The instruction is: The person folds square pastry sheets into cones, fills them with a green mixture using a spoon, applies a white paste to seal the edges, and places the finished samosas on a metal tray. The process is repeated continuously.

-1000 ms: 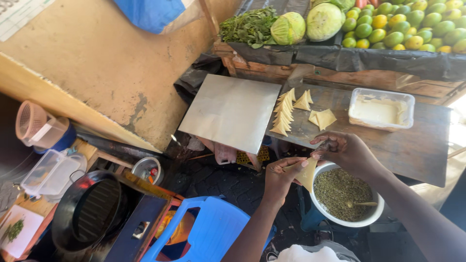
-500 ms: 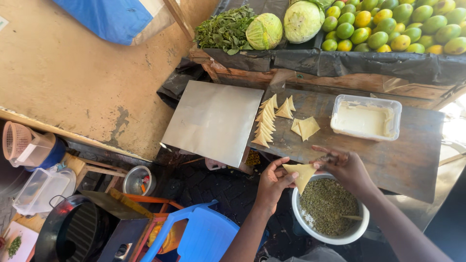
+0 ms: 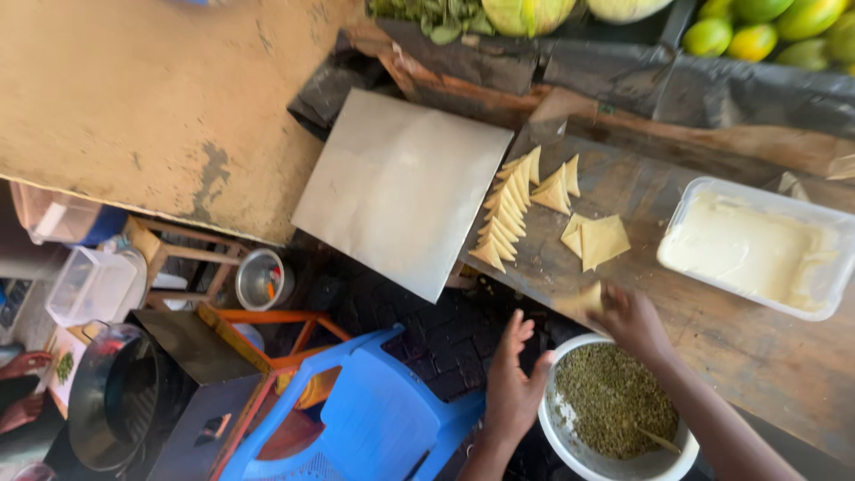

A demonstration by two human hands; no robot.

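Right hand: the right hand (image 3: 631,319) is pinched on a folded pastry triangle (image 3: 583,298), held at the near edge of the table (image 3: 757,356), just above the rim of the filling bowl (image 3: 614,419).
Left hand: the left hand (image 3: 515,379) is empty, fingers spread and apart from the pastry, hovering just left of the bowl over the dark paved ground.
Where the pastry is: between the bowl and the finished pieces, at the right hand's fingertips (partly hidden by them, so I cannot tell whether its last flap is closed).
Filling: green, crumbly, with a spoon (image 3: 659,439) resting in it, directly below the right hand.
Finished pieces: a row of filled triangles (image 3: 506,214) lies beyond the left hand, with 2 or so more (image 3: 559,189) just right of it.
Blanks: loose pastry sheets (image 3: 598,240) lie just beyond the right hand.
Paste: a clear tub of pale paste (image 3: 753,249) sits right of the right hand, well within reach.
Doing it well: I judge the piece wants placing or sealing; bring the left hand in to steady the cone, press the seams flat to the corners, and keep filling crumbs off the glued edge.
Also near: a blue plastic chair (image 3: 374,419) sits left of the left hand.
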